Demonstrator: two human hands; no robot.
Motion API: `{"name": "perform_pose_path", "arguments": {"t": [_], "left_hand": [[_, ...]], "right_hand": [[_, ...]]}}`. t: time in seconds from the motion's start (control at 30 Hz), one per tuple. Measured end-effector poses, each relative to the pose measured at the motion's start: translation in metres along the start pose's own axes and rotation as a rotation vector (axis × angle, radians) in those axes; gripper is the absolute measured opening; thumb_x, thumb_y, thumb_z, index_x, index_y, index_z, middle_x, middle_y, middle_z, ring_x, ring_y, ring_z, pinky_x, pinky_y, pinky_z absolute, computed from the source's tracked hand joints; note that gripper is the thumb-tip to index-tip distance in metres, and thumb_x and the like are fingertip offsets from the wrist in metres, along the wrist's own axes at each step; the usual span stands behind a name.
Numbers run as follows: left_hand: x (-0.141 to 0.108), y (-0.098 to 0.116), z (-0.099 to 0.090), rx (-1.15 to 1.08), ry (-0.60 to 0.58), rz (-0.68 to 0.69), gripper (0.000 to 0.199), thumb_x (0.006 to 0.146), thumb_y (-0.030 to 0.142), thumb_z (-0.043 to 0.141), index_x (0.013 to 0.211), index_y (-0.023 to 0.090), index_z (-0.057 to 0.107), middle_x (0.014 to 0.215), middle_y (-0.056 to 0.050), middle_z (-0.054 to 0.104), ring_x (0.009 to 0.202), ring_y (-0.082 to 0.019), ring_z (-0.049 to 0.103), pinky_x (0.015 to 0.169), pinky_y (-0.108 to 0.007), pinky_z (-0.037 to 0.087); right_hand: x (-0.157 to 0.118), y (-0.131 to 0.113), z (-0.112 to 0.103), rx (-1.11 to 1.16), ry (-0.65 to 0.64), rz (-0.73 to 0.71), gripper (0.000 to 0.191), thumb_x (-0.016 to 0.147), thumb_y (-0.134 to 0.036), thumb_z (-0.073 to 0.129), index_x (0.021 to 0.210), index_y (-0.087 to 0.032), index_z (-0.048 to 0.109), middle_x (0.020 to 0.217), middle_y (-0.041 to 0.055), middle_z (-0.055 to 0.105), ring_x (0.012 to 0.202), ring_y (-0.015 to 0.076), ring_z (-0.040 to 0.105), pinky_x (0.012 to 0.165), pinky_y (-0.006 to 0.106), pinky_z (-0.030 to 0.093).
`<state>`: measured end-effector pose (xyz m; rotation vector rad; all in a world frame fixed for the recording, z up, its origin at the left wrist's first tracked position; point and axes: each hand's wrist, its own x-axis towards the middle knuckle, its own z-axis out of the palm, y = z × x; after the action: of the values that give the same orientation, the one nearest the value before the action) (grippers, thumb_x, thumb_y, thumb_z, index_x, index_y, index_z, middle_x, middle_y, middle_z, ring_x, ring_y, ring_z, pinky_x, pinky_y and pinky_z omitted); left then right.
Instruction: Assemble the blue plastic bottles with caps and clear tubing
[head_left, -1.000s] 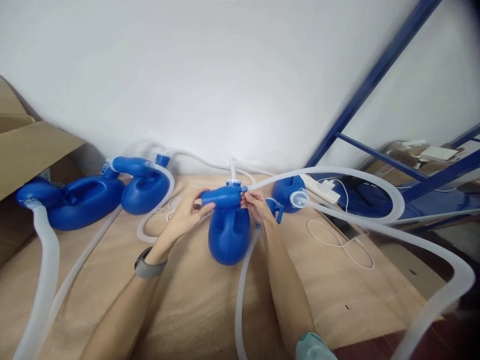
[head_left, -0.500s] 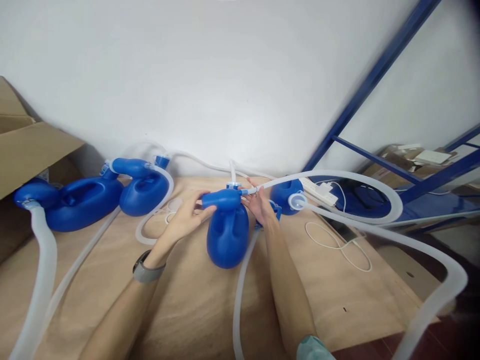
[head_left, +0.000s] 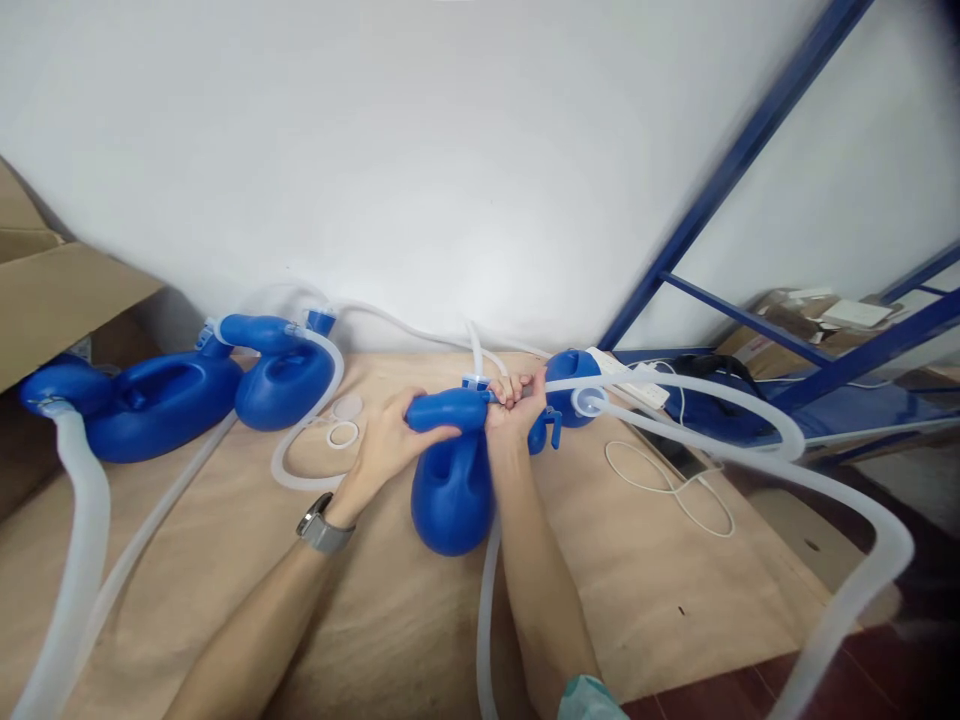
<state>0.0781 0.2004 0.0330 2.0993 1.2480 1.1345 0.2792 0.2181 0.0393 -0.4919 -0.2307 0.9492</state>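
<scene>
A blue urinal bottle with a moulded handle stands in front of me, its sideways neck pointing right. My left hand wraps the neck's left end, thumb along its near side. At the neck's narrow right tip, my right hand is closed round the end of a translucent hose; its fingers hide the joint. The hose loops out to the right and back. Behind my right wrist is another blue bottle with a round translucent cap.
More blue bottles with hoses stand at left beside a cardboard box. A white ring lies on the wooden table. At right are a power strip, a phone, a white cable and a blue metal frame.
My right hand's fingers, spread beside the hose before, have closed round its end at the neck. My left thumb reaches further along the neck, and the bottle sits slightly lower in view.
</scene>
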Motion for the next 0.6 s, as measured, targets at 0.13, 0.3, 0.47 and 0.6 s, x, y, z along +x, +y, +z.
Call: {"name": "perform_pose_path", "arguments": {"t": [0.13,0.3,0.47,0.6], "left_hand": [[-0.001,0.002,-0.001,0.014,-0.001,-0.071,0.064,0.07,0.072,0.087,0.109,0.023,0.073,0.097,-0.004,0.078,0.089,-0.028,0.074,0.078,-0.036,0.058],[-0.004,0.011,-0.002,0.018,-0.021,-0.113,0.064,0.07,0.07,0.087,0.11,0.023,0.072,0.1,-0.005,0.079,0.093,-0.03,0.074,0.081,-0.038,0.058],[-0.003,0.018,-0.003,-0.004,-0.036,-0.123,0.056,0.072,0.066,0.087,0.104,0.023,0.072,0.097,-0.004,0.078,0.09,-0.029,0.073,0.077,-0.036,0.056],[-0.004,0.02,-0.004,-0.028,-0.031,-0.11,0.053,0.074,0.064,0.087,0.104,0.024,0.071,0.094,-0.002,0.077,0.084,-0.026,0.071,0.078,-0.035,0.056]], "right_hand": [[-0.002,0.005,0.002,0.059,0.047,-0.076,0.057,0.11,-0.052,0.036,0.062,-0.023,0.03,0.041,-0.0116,0.02,0.033,0.0071,0.012,0.034,0.018,0.022],[0.0,0.002,-0.002,0.048,0.05,-0.119,0.058,0.11,-0.051,0.038,0.061,-0.023,0.027,0.043,-0.0104,0.018,0.033,0.0078,0.012,0.034,0.019,0.019],[0.005,-0.002,-0.007,0.01,0.044,-0.113,0.058,0.11,-0.054,0.038,0.062,-0.023,0.026,0.043,-0.0103,0.018,0.032,0.0078,0.014,0.034,0.019,0.021],[0.018,-0.002,-0.007,-0.037,0.027,-0.026,0.057,0.11,-0.054,0.04,0.062,-0.024,0.031,0.042,-0.0111,0.018,0.032,0.0079,0.016,0.033,0.018,0.022]]}}
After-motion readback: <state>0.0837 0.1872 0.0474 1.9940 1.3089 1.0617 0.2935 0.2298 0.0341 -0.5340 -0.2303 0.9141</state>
